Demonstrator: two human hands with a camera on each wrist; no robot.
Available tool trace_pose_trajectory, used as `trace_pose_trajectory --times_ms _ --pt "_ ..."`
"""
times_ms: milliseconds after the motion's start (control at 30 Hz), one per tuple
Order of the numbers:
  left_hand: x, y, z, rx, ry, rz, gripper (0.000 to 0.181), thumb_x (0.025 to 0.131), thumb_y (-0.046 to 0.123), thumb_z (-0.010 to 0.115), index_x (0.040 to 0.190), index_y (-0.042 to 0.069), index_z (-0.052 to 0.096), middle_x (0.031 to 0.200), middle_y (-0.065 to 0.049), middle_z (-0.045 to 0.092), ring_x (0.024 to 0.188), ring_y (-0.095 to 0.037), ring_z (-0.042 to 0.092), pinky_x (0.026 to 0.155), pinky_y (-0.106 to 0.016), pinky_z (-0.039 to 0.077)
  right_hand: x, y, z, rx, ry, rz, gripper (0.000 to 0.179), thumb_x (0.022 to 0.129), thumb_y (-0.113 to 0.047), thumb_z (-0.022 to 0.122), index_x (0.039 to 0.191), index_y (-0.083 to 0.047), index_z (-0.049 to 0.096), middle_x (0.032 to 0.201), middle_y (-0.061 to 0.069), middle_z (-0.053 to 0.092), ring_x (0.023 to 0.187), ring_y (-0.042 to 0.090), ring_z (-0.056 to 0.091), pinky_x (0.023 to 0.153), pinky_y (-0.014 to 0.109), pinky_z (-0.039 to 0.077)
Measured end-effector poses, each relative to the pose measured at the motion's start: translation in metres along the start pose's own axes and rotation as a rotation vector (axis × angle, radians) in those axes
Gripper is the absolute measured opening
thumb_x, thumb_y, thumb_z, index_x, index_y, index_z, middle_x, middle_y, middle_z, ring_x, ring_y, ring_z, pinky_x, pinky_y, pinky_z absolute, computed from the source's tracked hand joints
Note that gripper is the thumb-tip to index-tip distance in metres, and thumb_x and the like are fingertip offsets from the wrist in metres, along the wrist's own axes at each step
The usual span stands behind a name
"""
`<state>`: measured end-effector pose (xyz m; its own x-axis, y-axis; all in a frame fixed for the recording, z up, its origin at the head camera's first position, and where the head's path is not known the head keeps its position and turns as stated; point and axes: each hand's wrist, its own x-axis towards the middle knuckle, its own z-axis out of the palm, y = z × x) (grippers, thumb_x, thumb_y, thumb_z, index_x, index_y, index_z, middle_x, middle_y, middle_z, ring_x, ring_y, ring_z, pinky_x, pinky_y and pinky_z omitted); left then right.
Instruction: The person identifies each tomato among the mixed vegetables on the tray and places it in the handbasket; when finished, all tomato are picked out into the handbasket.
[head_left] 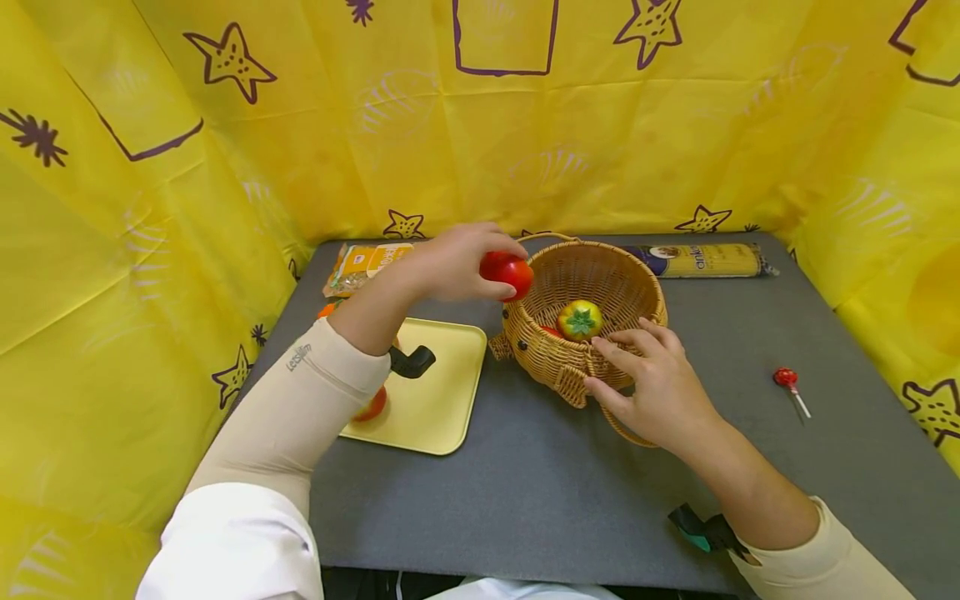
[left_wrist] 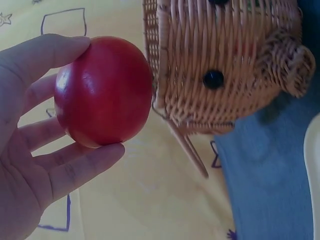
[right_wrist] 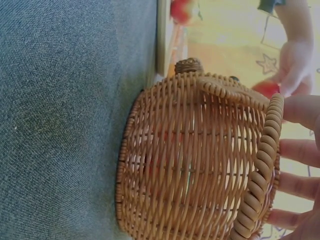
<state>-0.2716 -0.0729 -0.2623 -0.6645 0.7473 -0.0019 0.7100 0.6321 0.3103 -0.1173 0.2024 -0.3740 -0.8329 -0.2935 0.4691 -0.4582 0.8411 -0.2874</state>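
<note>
My left hand (head_left: 468,262) holds a smooth round red fruit (left_wrist: 105,92) between thumb and fingers, raised beside the left rim of a wicker basket (head_left: 551,354). The basket has animal features: black button eyes (left_wrist: 213,79) and small woven feet. Inside it lies a yellow-green tomato (head_left: 581,319) with a green leafy top, and part of something red (head_left: 552,332) shows next to it. At the near right rim, my right hand (head_left: 660,387) touches the basket with fingers spread and fairly straight. In the right wrist view the twisted handle (right_wrist: 260,170) crosses in front of those fingers.
A yellow tray (head_left: 442,400) lies left of the basket, with a red-yellow fruit (head_left: 372,405) partly under my left arm. Behind are an orange packet (head_left: 363,265) and a long spaghetti pack (head_left: 705,260). A red lollipop (head_left: 786,377) lies at the right. Yellow cloth surrounds the table.
</note>
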Motion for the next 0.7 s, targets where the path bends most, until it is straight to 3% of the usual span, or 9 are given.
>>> trace_pose_trajectory --times_ms 333,700 --pt "0.025 0.021 0.012 0.019 -0.004 0.07 0.049 0.093 0.036 0.072 0.139 0.022 0.063 0.133 -0.003 0.057 0.116 -0.019 0.054 0.096 -0.033 0.052 0.0 0.001 0.0 -0.001 0.022 -0.024 0.051 0.081 -0.03 0.086 0.124 -0.007 0.075 0.115 0.02 0.067 0.126 0.057 0.048 0.106 0.07 0.037" --pt "0.047 0.031 0.043 0.104 -0.108 0.116 0.052 0.094 0.038 0.071 0.142 0.021 0.061 0.137 -0.003 0.056 0.119 -0.019 0.055 0.098 -0.033 0.053 0.0 0.002 0.001 -0.008 0.032 -0.034 0.049 0.08 -0.031 0.086 0.122 -0.007 0.075 0.115 0.02 0.068 0.126 0.056 0.049 0.106 0.07 0.036"
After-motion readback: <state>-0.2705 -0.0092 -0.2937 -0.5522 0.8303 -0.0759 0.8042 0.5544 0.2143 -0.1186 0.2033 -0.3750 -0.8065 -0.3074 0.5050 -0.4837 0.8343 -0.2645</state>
